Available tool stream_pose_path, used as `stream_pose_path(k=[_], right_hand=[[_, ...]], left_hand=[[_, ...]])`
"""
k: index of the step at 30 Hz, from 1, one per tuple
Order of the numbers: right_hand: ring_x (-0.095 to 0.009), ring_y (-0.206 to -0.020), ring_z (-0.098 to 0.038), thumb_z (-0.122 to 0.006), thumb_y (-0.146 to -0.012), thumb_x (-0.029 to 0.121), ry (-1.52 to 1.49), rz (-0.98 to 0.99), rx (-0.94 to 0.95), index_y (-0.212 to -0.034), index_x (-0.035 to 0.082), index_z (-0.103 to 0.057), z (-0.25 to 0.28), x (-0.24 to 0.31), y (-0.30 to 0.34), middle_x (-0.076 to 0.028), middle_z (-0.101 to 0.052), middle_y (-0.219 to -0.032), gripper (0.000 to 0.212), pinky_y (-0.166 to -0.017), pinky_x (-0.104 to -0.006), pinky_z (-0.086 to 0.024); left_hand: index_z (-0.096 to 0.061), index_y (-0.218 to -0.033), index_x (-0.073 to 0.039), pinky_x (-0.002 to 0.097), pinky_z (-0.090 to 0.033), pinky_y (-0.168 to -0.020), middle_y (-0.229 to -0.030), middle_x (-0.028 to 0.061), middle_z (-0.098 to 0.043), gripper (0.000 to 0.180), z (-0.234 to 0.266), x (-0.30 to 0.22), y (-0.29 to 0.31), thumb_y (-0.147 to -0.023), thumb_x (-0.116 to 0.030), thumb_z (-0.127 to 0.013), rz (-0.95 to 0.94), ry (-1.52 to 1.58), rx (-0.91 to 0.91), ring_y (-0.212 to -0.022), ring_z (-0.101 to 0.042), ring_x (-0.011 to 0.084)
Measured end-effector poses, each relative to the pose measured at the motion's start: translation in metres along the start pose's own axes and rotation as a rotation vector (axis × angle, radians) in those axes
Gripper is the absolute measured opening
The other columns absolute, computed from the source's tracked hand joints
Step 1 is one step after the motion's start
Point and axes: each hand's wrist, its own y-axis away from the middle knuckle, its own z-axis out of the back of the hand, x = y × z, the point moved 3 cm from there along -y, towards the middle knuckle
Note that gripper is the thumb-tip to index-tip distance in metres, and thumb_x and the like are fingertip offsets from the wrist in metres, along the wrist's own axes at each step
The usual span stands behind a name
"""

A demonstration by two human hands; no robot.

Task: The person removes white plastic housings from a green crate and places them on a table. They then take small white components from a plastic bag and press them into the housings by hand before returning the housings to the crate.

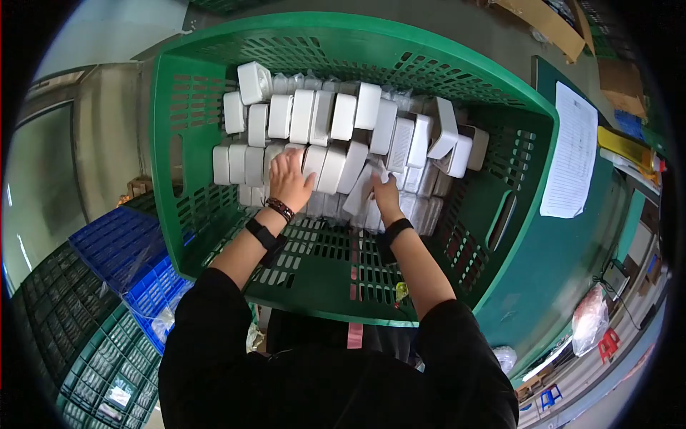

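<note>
Rows of white, rounded rectangular plastic cases [302, 116] stand on edge inside a large green plastic crate [336, 304], some in clear wrapping. My left hand [288, 180] reaches into the front part of the row. Its fingers are spread over the tops of the cases, the thumb apart, and it lifts nothing. My right hand [386, 198] is closed at the side of a tilted white case [359, 190], its thumb and fingers against it. Clear film shows by the fingertips. The undersides of both hands are hidden.
Right of the crate, a printed paper sheet [569, 154] lies on a green table [572, 261]. Blue crates [118, 239] and dark green crates [107, 365] stand at the lower left. A cardboard box [547, 25] sits at the far right.
</note>
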Motion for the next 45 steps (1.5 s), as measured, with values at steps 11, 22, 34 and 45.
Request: stream_pose_path(k=[11, 22, 34, 45], right_hand=[[-0.015, -0.083, -0.05, -0.042, -0.087, 0.017, -1.11, 0.116, 0.003, -0.106, 0.003, -0.048, -0.035, -0.023, -0.041, -0.004, -0.053, -0.095, 0.024, -0.074, -0.027, -0.041], [-0.015, -0.086, -0.053, -0.04, -0.087, 0.02, -1.158, 0.054, 0.17, -0.107, 0.007, -0.047, -0.015, -0.021, -0.038, -0.004, -0.056, -0.094, 0.025, -0.075, -0.0272, -0.042], [-0.015, -0.088, -0.053, -0.037, -0.087, 0.022, -1.296, 0.037, 0.209, -0.109, 0.009, -0.045, -0.032, -0.038, -0.075, -0.004, -0.054, -0.095, 0.026, -0.071, -0.0305, -0.045], [-0.019, -0.086, -0.05, -0.034, -0.087, 0.034, -1.39, -0.027, 0.457, -0.104, 0.01, -0.047, -0.019, -0.023, -0.041, -0.007, -0.052, -0.095, 0.032, -0.078, -0.0326, -0.043]], left_hand=[[-0.037, -0.117, 0.002, 0.0417, -0.027, -0.092, -0.116, 0.015, -0.041, 0.058, -0.003, 0.03, 0.005, -0.075, -0.031, -0.058, 0.149, -0.377, -0.279, -0.105, -0.037, 0.0327], [-0.03, -0.121, -0.001, 0.0391, -0.032, -0.09, -0.119, 0.0174, -0.037, 0.07, -0.031, 0.054, -0.009, -0.073, -0.04, -0.061, 0.376, 0.386, 0.073, -0.109, -0.038, 0.0332], [-0.024, -0.129, -0.009, 0.0337, -0.025, -0.097, -0.13, 0.0097, -0.029, 0.071, -0.049, 0.056, -0.026, -0.077, -0.046, -0.055, 0.65, 0.868, 0.198, -0.119, -0.029, 0.0246], [-0.02, -0.132, -0.015, 0.0411, -0.026, -0.097, -0.131, 0.0051, -0.031, 0.067, -0.054, 0.074, 0.001, -0.082, -0.052, -0.043, 0.822, 1.373, 0.553, -0.119, -0.032, 0.021]])
